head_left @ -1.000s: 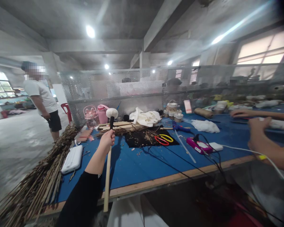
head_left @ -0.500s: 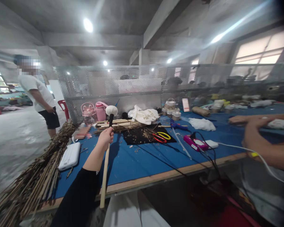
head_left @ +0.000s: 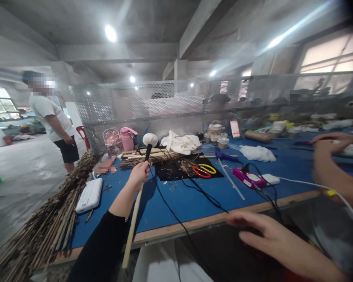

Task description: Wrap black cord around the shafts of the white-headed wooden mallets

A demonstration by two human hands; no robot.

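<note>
My left hand (head_left: 140, 173) is closed around a pale wooden stick (head_left: 133, 227) over the table's left part. The stick's top carries a rounded white padded head (head_left: 150, 139), with a black wrapping (head_left: 148, 152) just below it. From near this hand a thin black cord (head_left: 171, 209) runs down past the table edge. My right hand (head_left: 263, 233) is in front of the table edge at lower right, fingers apart and holding nothing. Beyond the stick, red-and-yellow-handled scissors (head_left: 204, 170) lie on a black cloth (head_left: 176, 166) strewn with dry scraps.
Bundled dry stalks (head_left: 55, 207) and a white power bank (head_left: 90, 195) are at left. White cloth (head_left: 181, 141), a blue glue gun (head_left: 226, 155) and a magenta device (head_left: 248, 178) with cables lie on the blue table (head_left: 159, 213). A co-worker's arms (head_left: 332, 164) are at right; another person (head_left: 54, 117) stands left.
My right hand has come into view at the lower right. The black cord now hangs from near my left hand over the table edge. The view has shifted slightly.
</note>
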